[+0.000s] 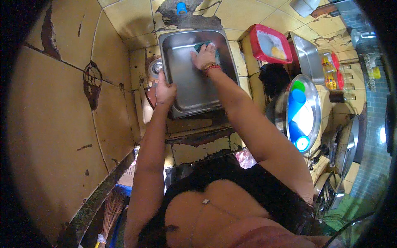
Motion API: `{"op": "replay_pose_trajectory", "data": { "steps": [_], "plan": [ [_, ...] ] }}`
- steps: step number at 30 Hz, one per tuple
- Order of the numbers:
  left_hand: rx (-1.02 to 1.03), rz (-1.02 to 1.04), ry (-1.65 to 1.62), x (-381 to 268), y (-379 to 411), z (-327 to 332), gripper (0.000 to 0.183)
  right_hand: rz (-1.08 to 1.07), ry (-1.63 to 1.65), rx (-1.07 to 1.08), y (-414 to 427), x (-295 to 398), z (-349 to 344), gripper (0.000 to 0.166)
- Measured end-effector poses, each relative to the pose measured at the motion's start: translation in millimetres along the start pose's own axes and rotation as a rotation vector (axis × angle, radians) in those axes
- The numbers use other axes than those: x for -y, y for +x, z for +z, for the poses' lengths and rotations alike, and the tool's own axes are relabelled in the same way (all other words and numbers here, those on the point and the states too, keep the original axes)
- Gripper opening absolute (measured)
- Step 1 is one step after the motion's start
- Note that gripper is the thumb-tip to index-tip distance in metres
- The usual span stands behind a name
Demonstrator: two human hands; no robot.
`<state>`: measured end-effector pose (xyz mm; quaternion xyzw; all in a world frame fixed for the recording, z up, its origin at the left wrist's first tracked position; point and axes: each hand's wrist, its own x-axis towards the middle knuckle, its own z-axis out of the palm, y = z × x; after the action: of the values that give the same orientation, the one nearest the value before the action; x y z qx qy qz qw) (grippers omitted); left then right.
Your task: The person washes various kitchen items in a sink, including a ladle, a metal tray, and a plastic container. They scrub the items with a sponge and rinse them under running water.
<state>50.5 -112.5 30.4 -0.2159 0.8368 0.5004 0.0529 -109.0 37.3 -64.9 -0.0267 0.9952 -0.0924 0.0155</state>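
Note:
A deep rectangular stainless steel pan lies in front of me over a tiled sink, its open side facing up. My left hand grips the pan's left rim, with the thumb over the edge. Inside the pan, near its far right corner, my right hand presses a dark green scouring pad against the metal. The fingers cover much of the pad. Left of the pan shows a round metal drain strainer.
A red basin of suds with something yellow stands at the right. Beyond it is another steel pan. Nearer, a round metal bowl holds blue and green plastic items. Red-lidded jars stand further right. A tiled wall bounds the left.

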Motion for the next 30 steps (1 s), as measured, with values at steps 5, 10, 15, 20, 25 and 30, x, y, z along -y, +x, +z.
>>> {"op": "replay_pose_trajectory", "data": {
  "steps": [5,10,15,20,25,30],
  "plan": [
    [-0.058,0.160,0.000,54,39,31,0.056,-0.587,0.158,0.097,-19,40,52,0.063],
    [-0.174,0.240,-0.059,51,35,33,0.053,-0.993,-0.056,0.101,-49,13,72,0.055],
    [-0.189,0.148,0.033,35,18,24,0.058,-1.047,-0.153,0.424,-129,-20,5,0.039],
    [-0.163,0.157,-0.011,53,32,36,0.061,-0.139,-0.057,0.084,-35,-28,11,0.075],
    [-0.152,0.190,-0.071,70,46,41,0.062,0.107,0.075,0.000,14,9,29,0.075],
    [-0.132,0.251,-0.109,64,44,36,0.055,-0.312,0.623,0.292,-13,73,58,0.066]
  ]
}}
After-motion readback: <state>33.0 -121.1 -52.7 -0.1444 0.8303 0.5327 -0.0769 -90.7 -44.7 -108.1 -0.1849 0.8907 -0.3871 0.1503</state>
